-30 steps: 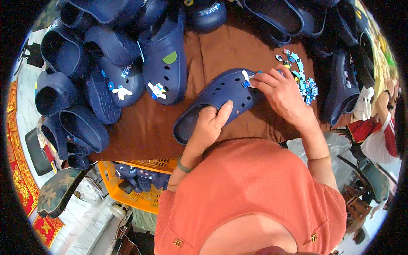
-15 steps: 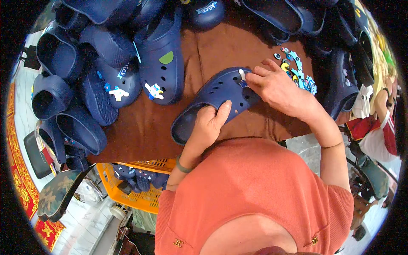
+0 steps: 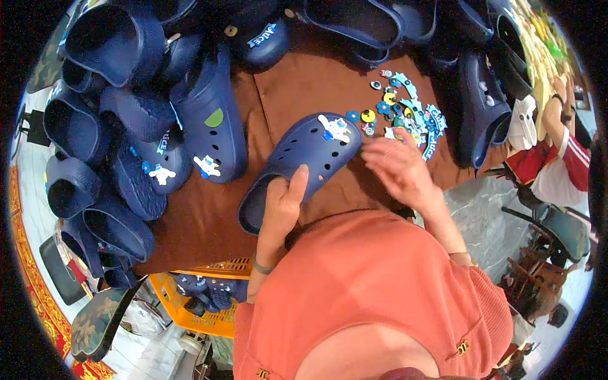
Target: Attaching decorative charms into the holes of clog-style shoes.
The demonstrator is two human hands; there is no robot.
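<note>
A navy clog (image 3: 292, 155) is in my left hand (image 3: 280, 201); the thumb presses on its upper and the fingers reach into the foot opening. On its toe sits a white rabbit-like charm (image 3: 334, 128) with blue parts, lying among the vent holes. My right hand (image 3: 400, 170) is just right of the toe, apart from the clog, its fingers loosely stretched and slightly blurred, with nothing seen in them. Just beyond it lies a pile of small shoe charms (image 3: 410, 114) in blue, yellow, black and white.
Many navy clogs surround the brown cloth (image 3: 304, 85); one decorated clog (image 3: 212, 136) lies left of mine. An orange crate (image 3: 190, 320) holding more navy clogs stands below the table's near left edge. Another person's arm (image 3: 556, 123) is at far right.
My right hand has left the clog's toe and moved toward the charms. The white charm, partly covered before, now lies fully visible on the toe. My view has shifted a little.
</note>
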